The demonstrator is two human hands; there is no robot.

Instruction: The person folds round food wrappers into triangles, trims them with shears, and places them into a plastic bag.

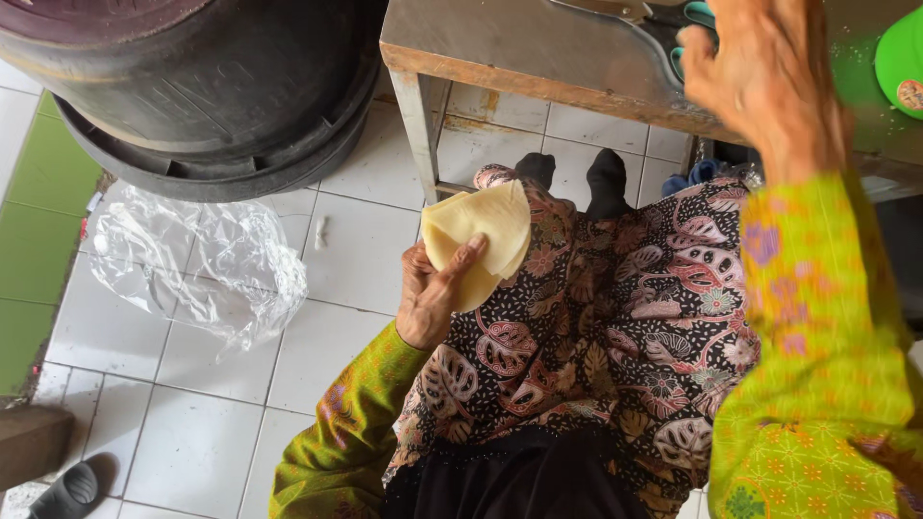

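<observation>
My left hand (433,293) holds a small stack of thin, pale yellow round dough sheets (481,235) above my lap, thumb pressed on top. My right hand (764,82) is raised over the edge of the metal-topped table (510,53), fingers spread, right by a pair of scissors with teal handles (687,29). Whether it touches the scissors I cannot tell. Both sleeves are green with a floral print. My patterned skirt (615,336) covers my lap, and my dark socked feet (572,173) show under the table.
A large black barrel (202,86) stands at the upper left. A crumpled clear plastic bag (202,264) lies on the white tiled floor. A green round lid (902,62) sits on the table at the right. A dark sandal (67,492) is at the lower left.
</observation>
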